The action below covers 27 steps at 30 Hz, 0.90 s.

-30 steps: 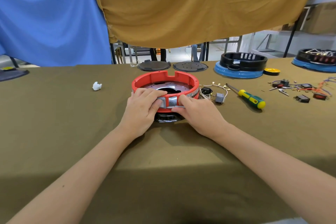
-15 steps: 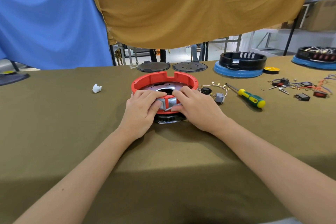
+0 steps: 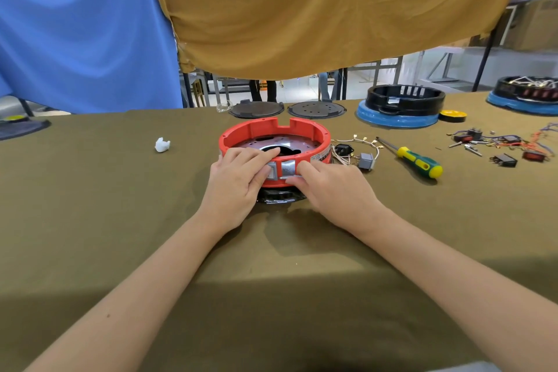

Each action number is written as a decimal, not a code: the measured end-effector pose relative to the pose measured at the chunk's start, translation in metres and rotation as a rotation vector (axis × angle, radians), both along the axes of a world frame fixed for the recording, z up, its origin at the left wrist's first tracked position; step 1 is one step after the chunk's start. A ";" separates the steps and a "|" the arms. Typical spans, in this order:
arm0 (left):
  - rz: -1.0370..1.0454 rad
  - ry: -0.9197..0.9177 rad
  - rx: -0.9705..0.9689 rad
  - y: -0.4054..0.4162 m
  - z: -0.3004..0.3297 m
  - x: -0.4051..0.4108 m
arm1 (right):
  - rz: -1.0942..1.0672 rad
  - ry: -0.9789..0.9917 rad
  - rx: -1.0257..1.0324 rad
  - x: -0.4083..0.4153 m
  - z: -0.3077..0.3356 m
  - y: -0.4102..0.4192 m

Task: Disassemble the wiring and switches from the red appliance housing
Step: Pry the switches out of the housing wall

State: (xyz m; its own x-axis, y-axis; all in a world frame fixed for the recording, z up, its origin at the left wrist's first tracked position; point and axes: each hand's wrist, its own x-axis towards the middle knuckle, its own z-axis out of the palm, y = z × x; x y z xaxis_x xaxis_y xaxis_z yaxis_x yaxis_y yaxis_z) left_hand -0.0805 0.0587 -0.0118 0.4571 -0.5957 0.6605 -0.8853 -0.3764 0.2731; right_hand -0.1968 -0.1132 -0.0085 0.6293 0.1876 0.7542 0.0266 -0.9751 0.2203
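The near wall of the red housing [image 3: 273, 133] is largely hidden by both hands; far-right parts are cut off.

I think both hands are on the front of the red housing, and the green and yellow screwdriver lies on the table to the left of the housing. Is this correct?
Not quite. In the head view the left hand and right hand are on the front of the red housing, but the screwdriver lies on the table to the right of the housing, not the left.
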 end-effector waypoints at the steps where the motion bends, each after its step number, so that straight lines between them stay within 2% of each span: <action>1: 0.002 -0.004 0.001 -0.001 0.000 0.000 | 0.015 0.038 0.075 0.002 -0.001 0.000; 4: 0.004 -0.003 -0.001 -0.001 -0.001 -0.001 | 0.066 0.184 0.346 0.007 -0.001 -0.003; 7: 0.003 0.007 0.001 -0.002 -0.001 -0.001 | 0.146 0.194 0.430 0.008 -0.002 -0.007; 9: 0.002 0.013 0.000 -0.002 0.000 -0.002 | 0.167 0.180 0.388 0.009 -0.001 -0.010; 16: -0.016 0.011 -0.013 0.001 0.002 -0.003 | 0.064 0.066 -0.010 0.015 0.000 -0.012; 27: -0.032 0.015 -0.021 -0.001 0.000 -0.001 | 0.003 0.108 -0.036 0.023 0.004 -0.015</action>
State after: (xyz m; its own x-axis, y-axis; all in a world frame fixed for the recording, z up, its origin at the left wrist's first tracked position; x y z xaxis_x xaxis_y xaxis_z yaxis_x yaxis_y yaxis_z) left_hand -0.0816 0.0582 -0.0118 0.4480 -0.5959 0.6665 -0.8925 -0.3422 0.2939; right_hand -0.1742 -0.1281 -0.0044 0.7056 0.2157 0.6749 0.0552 -0.9664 0.2511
